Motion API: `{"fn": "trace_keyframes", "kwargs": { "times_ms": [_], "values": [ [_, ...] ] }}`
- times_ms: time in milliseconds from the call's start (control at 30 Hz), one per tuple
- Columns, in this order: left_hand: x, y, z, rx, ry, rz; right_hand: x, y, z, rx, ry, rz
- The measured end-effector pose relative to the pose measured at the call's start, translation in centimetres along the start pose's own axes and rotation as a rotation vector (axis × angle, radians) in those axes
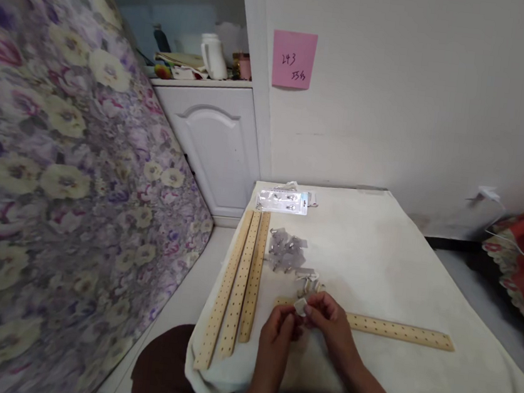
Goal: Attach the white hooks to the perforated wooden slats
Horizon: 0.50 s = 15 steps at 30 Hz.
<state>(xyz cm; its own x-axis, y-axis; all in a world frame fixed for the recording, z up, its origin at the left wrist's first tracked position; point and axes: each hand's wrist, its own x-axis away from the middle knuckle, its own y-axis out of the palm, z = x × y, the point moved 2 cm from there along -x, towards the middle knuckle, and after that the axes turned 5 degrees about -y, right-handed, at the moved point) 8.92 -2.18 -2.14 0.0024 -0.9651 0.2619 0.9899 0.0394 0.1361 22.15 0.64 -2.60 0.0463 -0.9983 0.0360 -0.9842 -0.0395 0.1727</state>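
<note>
Between the fingertips of both hands is a small whitish square piece (300,306), pale and flat. My left hand (279,328) pinches it from the left, and my right hand (329,318) closes on its right edge. Just under and behind the hands lies a wooden strip with rows of holes (400,331), partly hidden by them. Beyond the fingertips sit a few small metal hooks (309,283). A heap of greyish clear square pieces with metal bits (287,250) rests further back to the left.
Three more perforated wooden strips (239,282) lie lengthwise along the table's left side. A clear plastic package (283,201) is at the back left of the cloth-covered table (355,245). A floral curtain (78,188) hangs left; a white cabinet (211,140) stands behind.
</note>
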Motion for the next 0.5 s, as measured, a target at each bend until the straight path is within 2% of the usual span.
{"fn": "trace_keyframes", "kwargs": {
  "times_ms": [100,200,300,500],
  "values": [
    [0.0,0.0,-0.4,0.195,-0.115,0.002,0.7,0.1,-1.1,0.253,-0.229,-0.047],
    [0.1,-0.2,-0.1,0.29,-0.143,-0.009,1.2,0.4,-1.6,0.388,-0.39,-0.136],
    [0.2,-0.5,-0.2,0.29,-0.151,-0.009,1.6,0.6,-1.6,0.443,-0.444,-0.179],
    [0.0,-1.1,-1.2,0.247,-0.142,0.074,2.0,0.5,-1.7,0.469,-0.461,-0.225]
  ]
}}
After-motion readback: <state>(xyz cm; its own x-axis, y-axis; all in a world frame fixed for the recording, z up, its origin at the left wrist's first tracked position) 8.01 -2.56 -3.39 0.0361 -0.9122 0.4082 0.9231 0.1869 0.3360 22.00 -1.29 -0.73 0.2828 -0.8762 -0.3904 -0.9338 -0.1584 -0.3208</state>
